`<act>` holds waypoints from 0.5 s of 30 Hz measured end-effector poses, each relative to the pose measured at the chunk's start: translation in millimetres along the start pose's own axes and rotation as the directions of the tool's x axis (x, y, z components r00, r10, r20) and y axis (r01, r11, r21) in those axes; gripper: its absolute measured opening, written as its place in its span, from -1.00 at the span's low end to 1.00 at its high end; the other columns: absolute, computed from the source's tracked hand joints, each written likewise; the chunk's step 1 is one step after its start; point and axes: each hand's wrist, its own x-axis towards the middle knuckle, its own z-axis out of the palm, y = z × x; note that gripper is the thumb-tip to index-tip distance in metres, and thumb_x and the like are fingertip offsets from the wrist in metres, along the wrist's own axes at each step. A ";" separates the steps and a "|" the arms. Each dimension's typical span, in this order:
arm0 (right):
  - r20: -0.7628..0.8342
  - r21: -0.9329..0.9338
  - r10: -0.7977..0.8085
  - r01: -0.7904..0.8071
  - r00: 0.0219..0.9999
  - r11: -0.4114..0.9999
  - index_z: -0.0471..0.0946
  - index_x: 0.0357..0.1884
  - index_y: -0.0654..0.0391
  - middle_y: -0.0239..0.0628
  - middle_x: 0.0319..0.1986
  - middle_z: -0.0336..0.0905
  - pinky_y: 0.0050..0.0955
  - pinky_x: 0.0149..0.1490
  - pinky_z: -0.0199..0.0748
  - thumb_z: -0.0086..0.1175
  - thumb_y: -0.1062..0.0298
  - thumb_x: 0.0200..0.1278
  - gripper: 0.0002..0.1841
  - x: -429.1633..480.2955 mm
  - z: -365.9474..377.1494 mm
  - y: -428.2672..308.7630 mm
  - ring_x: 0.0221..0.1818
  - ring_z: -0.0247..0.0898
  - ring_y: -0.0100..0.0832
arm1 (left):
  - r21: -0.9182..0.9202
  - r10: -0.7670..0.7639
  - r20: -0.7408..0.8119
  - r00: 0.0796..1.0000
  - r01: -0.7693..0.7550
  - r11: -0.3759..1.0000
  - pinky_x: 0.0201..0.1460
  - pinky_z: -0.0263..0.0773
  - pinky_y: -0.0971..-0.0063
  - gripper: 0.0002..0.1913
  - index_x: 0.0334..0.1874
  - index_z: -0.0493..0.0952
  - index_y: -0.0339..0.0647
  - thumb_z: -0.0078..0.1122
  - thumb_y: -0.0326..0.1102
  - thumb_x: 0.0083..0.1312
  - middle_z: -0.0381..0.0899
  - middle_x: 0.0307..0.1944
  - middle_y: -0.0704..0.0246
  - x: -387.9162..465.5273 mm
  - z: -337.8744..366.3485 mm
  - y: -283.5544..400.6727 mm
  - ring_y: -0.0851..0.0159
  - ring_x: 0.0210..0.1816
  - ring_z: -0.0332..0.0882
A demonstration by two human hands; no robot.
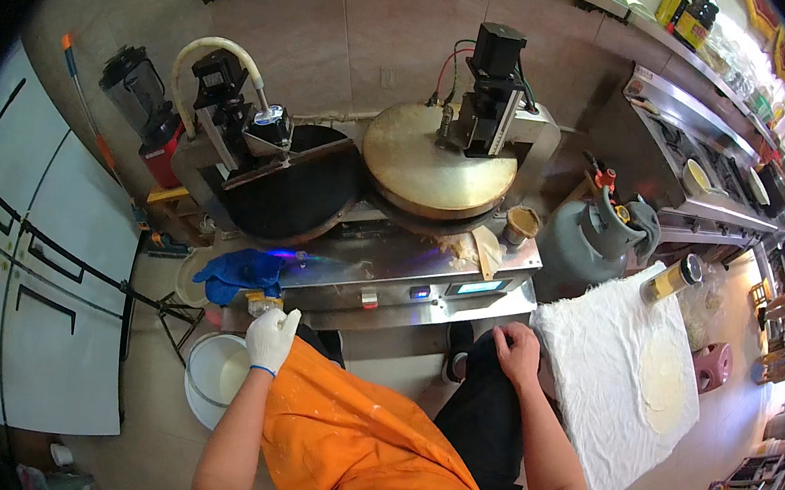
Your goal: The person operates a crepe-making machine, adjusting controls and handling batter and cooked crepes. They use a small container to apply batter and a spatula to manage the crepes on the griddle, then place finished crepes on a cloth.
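My left hand (271, 340), in a white knit glove, rests curled at my left knee against the orange apron (364, 430). Nothing shows in it. A white bucket (201, 397) holding pale liquid stands just beside it. My bare right hand (518, 354) lies loosely over my right knee, on dark trousers, holding nothing. Before me are two round cooking machines: a black griddle plate (289, 197) under a hose-fed arm, and a brass-coloured round plate (410, 153) lowered over its base. To my right, a thin round flatbread (664, 381) lies on a white cloth (594, 384).
Blue cloth (240, 275) hangs at the steel counter's left end. A scraper (484, 252) and a tub of brown paste (522, 223) sit on its right end. A gas cylinder (582, 241) stands beyond. A lidded jar (672, 279) rests on the cloth. White cabinet doors (61, 352) flank the left.
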 end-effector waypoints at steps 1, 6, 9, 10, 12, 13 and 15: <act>0.003 -0.001 -0.009 0.009 1.000 1.000 0.69 -0.38 0.22 -0.04 -0.36 0.67 -0.04 -0.06 0.53 0.35 0.19 0.39 -0.71 -0.1 -0.3 -1.9 -0.22 0.61 0.06 | -0.010 0.002 0.037 0.999 -0.002 1.000 -0.29 0.49 -0.01 -0.50 -0.52 0.60 -0.17 0.41 0.12 0.41 0.65 -0.50 0.09 1.6 -2.5 -1.3 -0.15 -0.40 0.65; 0.023 -0.036 -0.008 0.009 1.000 0.999 0.70 -0.39 0.23 -0.03 -0.38 0.66 -0.06 -0.04 0.53 0.34 0.17 0.40 -0.69 -2.0 -7.0 -6.0 -0.23 0.62 0.05 | -0.062 -0.012 0.112 0.994 0.019 0.998 -0.30 0.48 0.02 -0.50 -0.47 0.63 -0.24 0.43 0.11 0.39 0.67 -0.48 0.05 9.1 -6.2 -6.8 -0.17 -0.39 0.66; 0.142 0.003 0.199 -0.201 0.970 0.980 0.74 -0.31 0.25 0.00 -0.27 0.73 -0.09 -0.11 0.56 0.33 0.16 0.41 -0.70 5.0 -6.1 -1.8 -0.27 0.68 -0.05 | 0.070 -0.068 0.004 0.998 0.067 0.995 -0.25 0.52 0.01 -0.50 -0.47 0.63 -0.20 0.41 0.13 0.42 0.68 -0.45 0.04 5.0 0.3 -6.2 -0.16 -0.34 0.68; 0.113 0.128 0.289 -0.302 0.951 0.945 0.76 -0.28 0.24 -0.04 -0.27 0.76 -0.15 -0.15 0.57 0.32 0.17 0.44 -0.70 12.8 -1.7 0.7 -0.29 0.69 -0.15 | 0.050 -0.016 -0.042 0.999 0.018 0.999 -0.24 0.52 0.00 -0.50 -0.46 0.62 -0.20 0.38 0.13 0.43 0.68 -0.45 0.04 3.9 2.3 -5.8 -0.17 -0.34 0.68; 0.167 0.518 0.513 -0.518 0.842 0.681 0.76 -0.18 0.22 -0.15 -0.25 0.77 -0.29 -0.20 0.59 0.29 0.18 0.50 -0.73 27.8 11.8 6.0 -0.28 0.69 -0.34 | 0.084 0.008 -0.035 0.999 -0.005 0.996 -0.22 0.51 -0.02 -0.49 -0.46 0.61 -0.20 0.32 0.12 0.48 0.69 -0.43 0.04 1.6 4.9 -5.3 -0.16 -0.32 0.68; 0.229 0.758 0.583 -0.519 0.779 0.396 0.74 -0.11 0.20 -0.22 -0.24 0.76 -0.37 -0.22 0.60 0.27 0.18 0.53 -0.74 38.7 21.9 9.3 -0.26 0.68 -0.42 | 0.090 -0.017 -0.024 1.000 0.019 0.996 -0.22 0.51 -0.02 -0.48 -0.45 0.61 -0.19 0.30 0.14 0.50 0.69 -0.42 0.05 1.9 5.4 -4.9 -0.17 -0.31 0.68; 0.296 0.861 0.644 -0.489 0.706 0.140 0.62 0.10 0.26 -0.27 -0.18 0.67 -0.45 -0.19 0.63 0.26 0.21 0.54 -0.68 49.5 46.8 13.7 -0.23 0.64 -0.42 | 0.098 -0.021 -0.036 0.999 0.024 0.995 -0.21 0.51 -0.02 -0.48 -0.44 0.62 -0.19 0.27 0.15 0.50 0.69 -0.42 0.06 3.9 6.5 -3.6 -0.16 -0.30 0.69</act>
